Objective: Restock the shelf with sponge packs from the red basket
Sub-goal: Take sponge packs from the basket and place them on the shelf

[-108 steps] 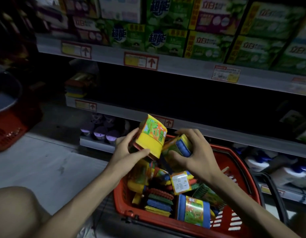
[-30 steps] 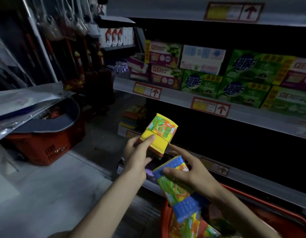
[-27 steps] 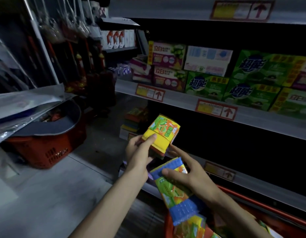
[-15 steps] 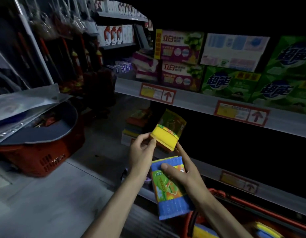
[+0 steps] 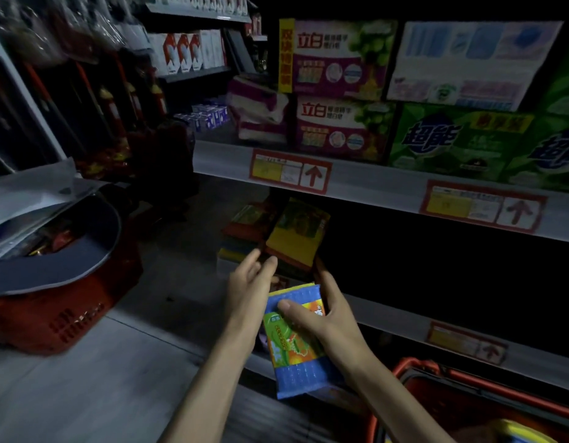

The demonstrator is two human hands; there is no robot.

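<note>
Yellow sponge pack [image 5: 296, 238] at centre frame, nudged shelfward by slack-fingered left hand [image 5: 249, 289]; blue pack [image 5: 292, 346] gripped in right hand [image 5: 327, 321]. Risks sliding off stack [image 5: 241, 228] if left tilted.

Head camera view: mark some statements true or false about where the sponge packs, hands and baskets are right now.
1. The right hand grips the blue-edged sponge pack with the green and orange label. True.
2. The yellow sponge pack lies in the red plastic basket at lower right. False: it is up in the dark shelf bay, at the fingertips of the left hand.
3. Green and purple cardboard boxes stand on the shelf above. True.
4. The red basket on the left stands uncovered. False: a grey sheet lies over it.
</note>
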